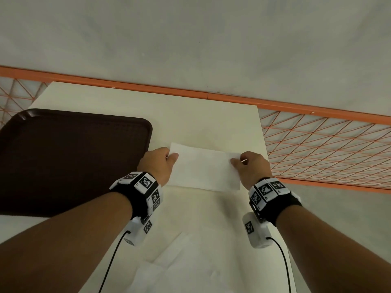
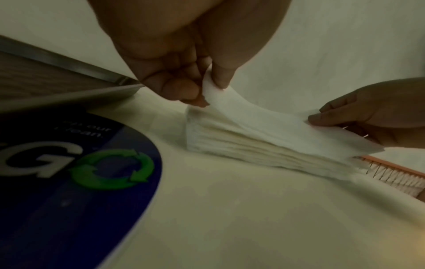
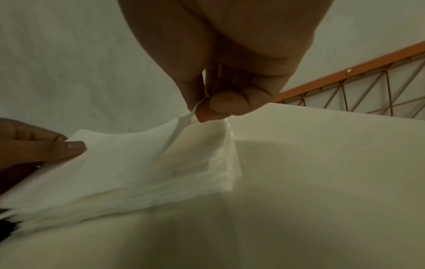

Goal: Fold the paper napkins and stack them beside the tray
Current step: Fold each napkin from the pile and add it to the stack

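Observation:
A white folded paper napkin hangs flat between both hands just right of the dark brown tray. My left hand pinches its left end between thumb and fingers. My right hand pinches its right end the same way. In the wrist views the held napkin sags just above a stack of folded napkins on the white table.
Unfolded white napkins lie at the table's near edge between my forearms. An orange wire grid shelf runs to the right of and behind the table. A dark blue label with a green recycling logo lies by the tray.

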### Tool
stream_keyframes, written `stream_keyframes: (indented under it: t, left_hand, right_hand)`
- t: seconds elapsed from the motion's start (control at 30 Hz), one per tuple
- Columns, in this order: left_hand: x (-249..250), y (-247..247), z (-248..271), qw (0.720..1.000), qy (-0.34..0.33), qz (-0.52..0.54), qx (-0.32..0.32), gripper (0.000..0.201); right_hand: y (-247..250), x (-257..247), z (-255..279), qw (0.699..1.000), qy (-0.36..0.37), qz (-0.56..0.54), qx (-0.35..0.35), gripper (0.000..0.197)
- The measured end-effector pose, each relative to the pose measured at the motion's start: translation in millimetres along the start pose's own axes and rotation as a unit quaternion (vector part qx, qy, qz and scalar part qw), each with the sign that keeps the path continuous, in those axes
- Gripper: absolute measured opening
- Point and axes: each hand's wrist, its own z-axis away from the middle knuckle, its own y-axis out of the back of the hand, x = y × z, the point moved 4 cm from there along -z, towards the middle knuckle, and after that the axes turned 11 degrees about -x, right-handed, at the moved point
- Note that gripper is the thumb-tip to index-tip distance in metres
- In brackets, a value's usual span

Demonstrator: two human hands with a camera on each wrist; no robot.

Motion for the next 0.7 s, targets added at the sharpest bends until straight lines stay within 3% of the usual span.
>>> stream_keyframes:
  t: [0.17,0.4,0.5,0.6,0.7]
  left_hand:
    - [-2,-8,-14,0.998,0.029,-0.053,-0.019,0.045]
    - [-9,3,-10,0.995,0.084,-0.053,-0.011,0.035]
    - [-4,11,5,0.997,0.040,-0.066,-0.020,0.030]
    - [1,11,31,0.995,-0.007,-0.078,-0.065,0.025]
    - [0,9,64,0.991,-0.028,-0.078,-0.103,0.023]
  right_hand:
    - [-3,4,-17,0.999,-0.032,0.021,0.005,0.019]
    - [-4,15,-12,0.996,-0.073,0.041,-0.003,0.043]
    - [-2,9,14,0.998,-0.042,0.044,0.001,0.042]
    - [-8,2,53,0.999,0.006,0.050,-0.014,0.029]
    - [-31,3,98,0.991,0.065,0.082,-0.079,0.016]
